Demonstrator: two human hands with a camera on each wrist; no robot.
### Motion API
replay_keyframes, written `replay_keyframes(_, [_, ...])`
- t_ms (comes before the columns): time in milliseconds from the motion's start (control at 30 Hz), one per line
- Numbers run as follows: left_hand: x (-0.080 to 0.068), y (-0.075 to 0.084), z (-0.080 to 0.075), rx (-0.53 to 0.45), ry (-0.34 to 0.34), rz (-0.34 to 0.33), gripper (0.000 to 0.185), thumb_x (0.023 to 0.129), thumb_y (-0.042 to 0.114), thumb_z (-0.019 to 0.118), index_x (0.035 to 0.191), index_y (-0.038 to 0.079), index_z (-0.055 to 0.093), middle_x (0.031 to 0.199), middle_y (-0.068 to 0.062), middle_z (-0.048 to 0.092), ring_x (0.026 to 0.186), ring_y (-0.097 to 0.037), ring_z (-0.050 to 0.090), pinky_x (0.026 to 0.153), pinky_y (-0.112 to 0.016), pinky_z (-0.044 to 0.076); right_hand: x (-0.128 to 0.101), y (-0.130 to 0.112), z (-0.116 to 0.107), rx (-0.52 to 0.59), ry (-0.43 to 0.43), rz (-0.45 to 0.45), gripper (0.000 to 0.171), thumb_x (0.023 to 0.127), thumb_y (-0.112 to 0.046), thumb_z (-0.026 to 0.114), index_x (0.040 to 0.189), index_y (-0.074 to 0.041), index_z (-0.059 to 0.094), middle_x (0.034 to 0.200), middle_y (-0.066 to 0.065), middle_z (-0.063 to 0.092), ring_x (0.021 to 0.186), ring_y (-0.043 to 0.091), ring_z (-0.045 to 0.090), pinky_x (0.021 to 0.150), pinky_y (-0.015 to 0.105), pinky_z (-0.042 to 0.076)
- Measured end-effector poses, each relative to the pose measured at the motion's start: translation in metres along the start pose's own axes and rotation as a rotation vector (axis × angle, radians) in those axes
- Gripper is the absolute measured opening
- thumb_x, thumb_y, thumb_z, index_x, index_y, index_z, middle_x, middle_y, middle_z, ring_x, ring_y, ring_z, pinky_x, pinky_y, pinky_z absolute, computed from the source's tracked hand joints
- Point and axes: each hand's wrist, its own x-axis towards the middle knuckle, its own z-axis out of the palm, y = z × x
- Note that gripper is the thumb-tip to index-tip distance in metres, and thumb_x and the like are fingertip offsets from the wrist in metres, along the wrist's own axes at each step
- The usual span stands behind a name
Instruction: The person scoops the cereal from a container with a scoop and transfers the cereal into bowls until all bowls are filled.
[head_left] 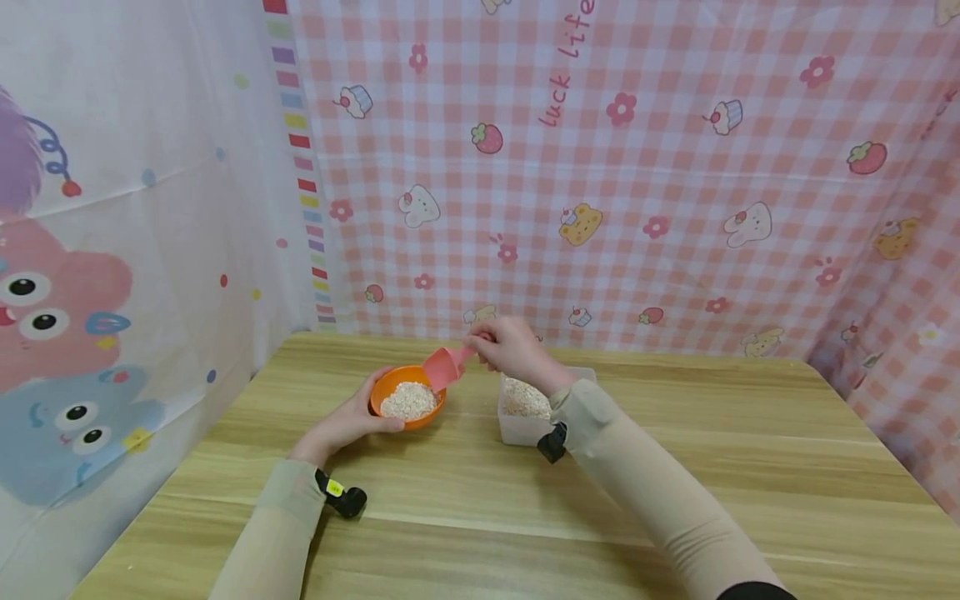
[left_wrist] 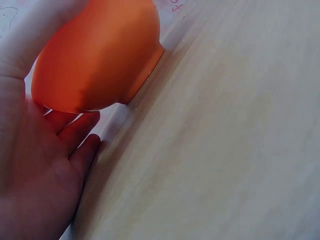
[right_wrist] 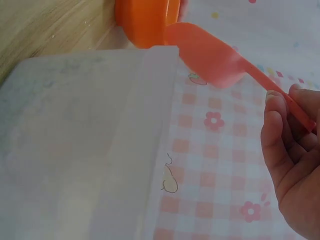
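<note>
An orange bowl [head_left: 387, 386] holding pale oat-like flakes [head_left: 410, 402] stands on the table, left of centre. My left hand [head_left: 357, 420] grips its left side, thumb along the near side and fingers round the back; the left wrist view shows the bowl's foot [left_wrist: 145, 80] at the tabletop. With my right hand [head_left: 512, 348] I pinch the handle of a pink scoop [head_left: 444, 369]. The scoop's head tilts down over the bowl's right rim. Below my right wrist is a translucent plastic box [head_left: 522, 431] with similar flakes [head_left: 525, 400], partly hidden by the forearm.
Bowl and box stand on a wood-grain table [head_left: 450, 533], with a gap between them. A pink checked cloth [head_left: 637, 183] hangs behind the table's back edge, and a white cartoon-print cloth [head_left: 187, 208] hangs at the left. A few small crumbs lie on the tabletop.
</note>
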Motion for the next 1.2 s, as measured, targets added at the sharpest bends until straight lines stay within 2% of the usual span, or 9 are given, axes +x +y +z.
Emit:
replay_keyframes(167, [0.002, -0.001, 0.001, 0.008, 0.002, 0.001, 0.105, 0.078, 0.021, 0.082, 0.154, 0.011, 0.011, 0.152, -0.023, 0.026, 0.137, -0.037, 0.027, 0.112, -0.056, 0.018, -0.006, 0.006, -0.005, 0.171, 0.058, 0.045, 0.018, 0.097, -0.015, 0.06, 0.097, -0.002, 0.072, 0.069, 0.016, 0.063, 0.052, 0.017, 0.057, 0.048, 0.029, 0.05])
replay_keyframes(333, [0.004, -0.002, 0.002, 0.013, 0.006, -0.004, 0.106, 0.077, 0.023, 0.083, 0.154, 0.013, 0.012, 0.152, -0.022, 0.026, 0.138, -0.037, 0.026, 0.112, -0.056, 0.017, -0.015, 0.018, -0.014, 0.308, 0.129, 0.067, 0.02, 0.098, -0.013, 0.059, 0.091, 0.002, 0.071, 0.065, 0.014, 0.061, 0.05, 0.018, 0.056, 0.047, 0.029, 0.05])
replay_keyframes(600, [0.004, -0.002, 0.001, 0.014, 0.002, -0.01, 0.106, 0.078, 0.024, 0.082, 0.155, 0.013, 0.01, 0.154, -0.024, 0.022, 0.139, -0.039, 0.023, 0.113, -0.056, 0.015, -0.038, 0.037, -0.036, 0.495, 0.229, 0.136, 0.025, 0.096, -0.01, 0.06, 0.105, 0.013, 0.066, 0.063, 0.009, 0.062, 0.048, 0.012, 0.056, 0.046, 0.025, 0.05])
replay_keyframes(900, [0.003, -0.006, 0.0, 0.025, 0.007, -0.013, 0.105, 0.078, 0.025, 0.082, 0.155, 0.016, 0.011, 0.154, -0.023, 0.022, 0.14, -0.039, 0.022, 0.112, -0.058, 0.015, -0.067, 0.06, -0.057, 0.526, 0.29, 0.172, 0.031, 0.098, -0.017, 0.058, 0.109, 0.012, 0.064, 0.067, 0.009, 0.061, 0.051, 0.011, 0.057, 0.049, 0.026, 0.052])
replay_keyframes(1200, [0.0, -0.003, 0.002, 0.049, 0.014, -0.013, 0.104, 0.079, 0.025, 0.081, 0.155, 0.015, 0.011, 0.155, -0.023, 0.02, 0.14, -0.039, 0.021, 0.112, -0.059, 0.014, -0.091, 0.079, -0.068, 0.575, 0.341, 0.239, 0.033, 0.099, -0.012, 0.056, 0.111, 0.018, 0.059, 0.066, 0.005, 0.06, 0.051, 0.009, 0.055, 0.049, 0.023, 0.05])
